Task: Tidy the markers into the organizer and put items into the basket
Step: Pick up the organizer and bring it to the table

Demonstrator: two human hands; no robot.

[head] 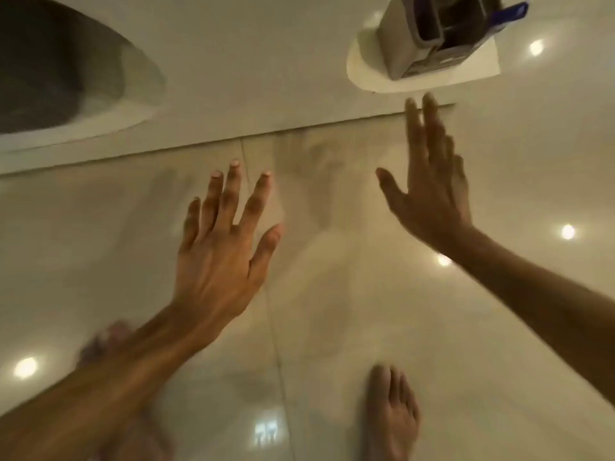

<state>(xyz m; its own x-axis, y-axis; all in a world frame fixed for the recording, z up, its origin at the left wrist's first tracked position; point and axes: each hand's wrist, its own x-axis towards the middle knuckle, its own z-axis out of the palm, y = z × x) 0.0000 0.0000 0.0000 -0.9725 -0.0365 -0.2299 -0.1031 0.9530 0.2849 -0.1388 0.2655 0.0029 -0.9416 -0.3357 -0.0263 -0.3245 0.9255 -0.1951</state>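
Observation:
Both of my hands are stretched out over a glossy tiled floor, and neither holds anything. My left hand [223, 247] is in the middle of the view, palm down with fingers spread. My right hand [429, 184] reaches up and right, fingers apart. Its fingertips are just short of a white sheet [366, 71] on the white table top. On that sheet stands a grey organizer [419, 44] with dark slots. A blue marker [512, 13] pokes out of its far side. The picture is blurred, and no basket shows.
The white table's front edge [233, 143] runs across the view above my hands. A large dark round object [56, 64] lies on the table at the far left. My bare feet [392, 414] are on the shiny floor below, which reflects ceiling lights.

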